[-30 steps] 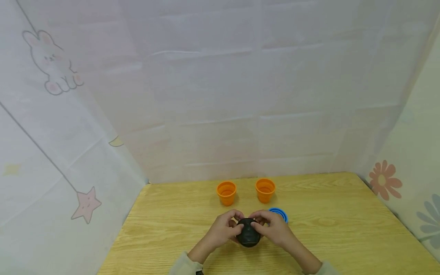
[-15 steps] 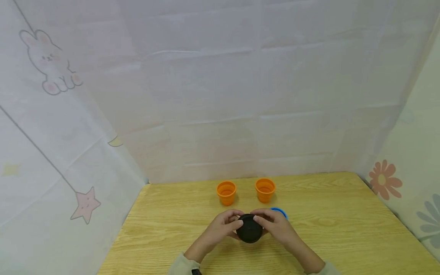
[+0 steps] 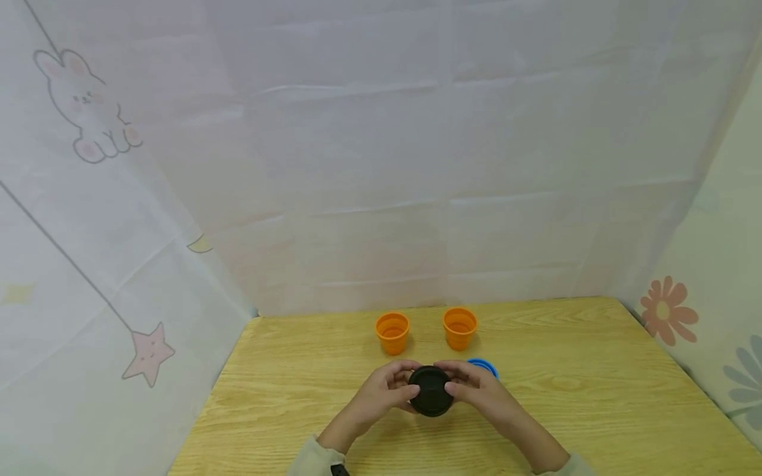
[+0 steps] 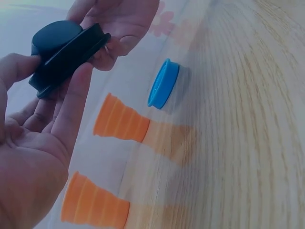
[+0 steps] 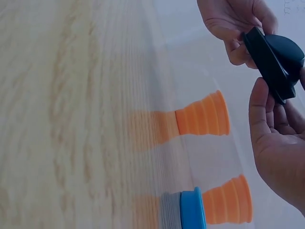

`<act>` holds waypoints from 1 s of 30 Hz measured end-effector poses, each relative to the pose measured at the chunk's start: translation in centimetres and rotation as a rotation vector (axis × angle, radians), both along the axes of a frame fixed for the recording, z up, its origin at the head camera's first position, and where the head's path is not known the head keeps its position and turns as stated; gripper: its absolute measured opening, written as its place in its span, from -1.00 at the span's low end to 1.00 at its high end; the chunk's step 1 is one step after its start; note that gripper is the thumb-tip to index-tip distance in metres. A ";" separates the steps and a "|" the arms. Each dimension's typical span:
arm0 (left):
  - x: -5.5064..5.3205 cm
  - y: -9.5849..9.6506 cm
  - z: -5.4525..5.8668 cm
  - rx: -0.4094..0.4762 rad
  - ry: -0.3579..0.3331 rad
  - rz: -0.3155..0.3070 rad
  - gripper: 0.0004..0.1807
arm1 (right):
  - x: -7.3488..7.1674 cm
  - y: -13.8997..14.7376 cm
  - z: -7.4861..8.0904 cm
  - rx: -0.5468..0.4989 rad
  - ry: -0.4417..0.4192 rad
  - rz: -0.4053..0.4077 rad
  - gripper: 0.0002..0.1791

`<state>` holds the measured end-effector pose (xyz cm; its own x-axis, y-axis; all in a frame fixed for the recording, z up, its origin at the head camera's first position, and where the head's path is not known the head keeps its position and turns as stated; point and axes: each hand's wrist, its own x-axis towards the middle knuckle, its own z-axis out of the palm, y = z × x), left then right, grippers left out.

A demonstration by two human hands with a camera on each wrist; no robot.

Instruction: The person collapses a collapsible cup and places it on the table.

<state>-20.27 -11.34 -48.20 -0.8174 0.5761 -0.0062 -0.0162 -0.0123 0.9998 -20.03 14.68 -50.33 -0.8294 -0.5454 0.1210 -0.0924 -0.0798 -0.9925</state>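
Above the table, both hands hold a black collapsible cup [image 3: 431,391], flattened to a wide rim with a rounded part bulging out on one side in the left wrist view. My left hand [image 3: 381,393] grips its left edge, thumb on the near face and fingers behind. On the opposite edge my right hand [image 3: 481,395] pinches it the same way. Behind the right hand lies a flattened blue collapsible cup [image 4: 164,83], partly hidden in the head view. Two orange collapsible cups, a left one [image 3: 392,334] and a right one [image 3: 460,328], stand upright and extended farther back.
The wood-grain table [image 3: 297,383] ends at a pale cloth backdrop [image 3: 381,165] behind the orange cups. Printed cloth also hangs at both sides, with a flower [image 3: 668,311] on the right and a star [image 3: 149,352] on the left.
The black cup has tipped so its round face now shows toward the head camera. Both hands moved slightly up with it, and the right thumb shifted to its right edge.
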 end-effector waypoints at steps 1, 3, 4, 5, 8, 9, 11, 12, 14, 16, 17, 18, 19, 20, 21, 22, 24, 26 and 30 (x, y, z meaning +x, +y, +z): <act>0.0 0.1 0.0 -0.005 0.006 0.007 -0.50 | 0.0 0.0 0.1 0.001 0.003 0.001 -0.49; 0.0 0.2 0.0 -0.017 0.021 0.020 -0.53 | 0.1 -0.1 0.3 0.007 0.017 -0.005 -0.48; 0.0 0.3 0.0 -0.022 0.026 0.028 -0.53 | 0.2 -0.2 0.4 0.016 0.025 -0.012 -0.48; 0.0 0.3 0.0 -0.028 0.029 0.035 -0.54 | 0.3 -0.2 0.5 0.026 0.034 -0.022 -0.48; 0.1 0.5 0.0 -0.051 0.041 0.056 -0.56 | 0.5 -0.5 0.6 0.065 0.059 -0.061 -0.47; 0.2 0.6 0.0 -0.059 0.046 0.064 -0.57 | 0.5 -0.6 0.6 0.081 0.068 -0.077 -0.48; 0.3 0.7 0.0 -0.076 0.058 0.078 -0.58 | 0.6 -0.7 0.6 0.112 0.089 -0.112 -0.49; 0.3 0.7 0.1 -0.084 0.068 0.086 -0.58 | 0.6 -0.8 0.6 0.124 0.100 -0.130 -0.51; 0.3 0.9 0.1 -0.095 0.086 0.098 -0.59 | 0.7 -1.0 0.5 0.142 0.120 -0.159 -0.53; 0.4 1.0 0.0 -0.104 0.100 0.109 -0.60 | 0.7 -1.2 0.6 0.164 0.130 -0.186 -0.55; 0.4 1.1 0.0 -0.109 0.106 0.114 -0.60 | 0.7 -1.2 0.6 0.174 0.135 -0.198 -0.55; 0.4 1.1 -0.1 -0.115 0.112 0.119 -0.60 | 0.8 -1.3 0.6 0.181 0.135 -0.206 -0.55; 0.4 1.2 -0.1 -0.121 0.115 0.126 -0.60 | 0.8 -1.4 0.6 0.188 0.132 -0.212 -0.56; 0.5 1.3 -0.1 -0.128 0.117 0.133 -0.61 | 0.9 -1.4 0.7 0.193 0.131 -0.217 -0.56; 0.5 1.3 0.0 -0.134 0.117 0.139 -0.61 | 0.9 -1.4 0.7 0.198 0.130 -0.221 -0.56; 0.6 1.4 0.0 -0.139 0.117 0.145 -0.61 | 0.9 -1.5 0.7 0.202 0.132 -0.223 -0.56; 0.7 1.5 0.1 -0.148 0.116 0.157 -0.62 | 1.0 -1.5 0.8 0.205 0.138 -0.226 -0.58; 0.9 1.6 0.2 -0.156 0.116 0.165 -0.62 | 1.0 -1.5 0.8 0.213 0.148 -0.227 -0.59; 1.1 1.8 0.4 -0.173 0.118 0.178 -0.64 | 1.1 -1.6 0.8 0.243 0.167 -0.246 -0.62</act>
<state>-19.20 -9.59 -47.84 -0.9065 0.4221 0.0097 0.0881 0.1667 0.9821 -18.96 13.08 -49.57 -0.9190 -0.3616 0.1573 -0.2416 0.2013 -0.9493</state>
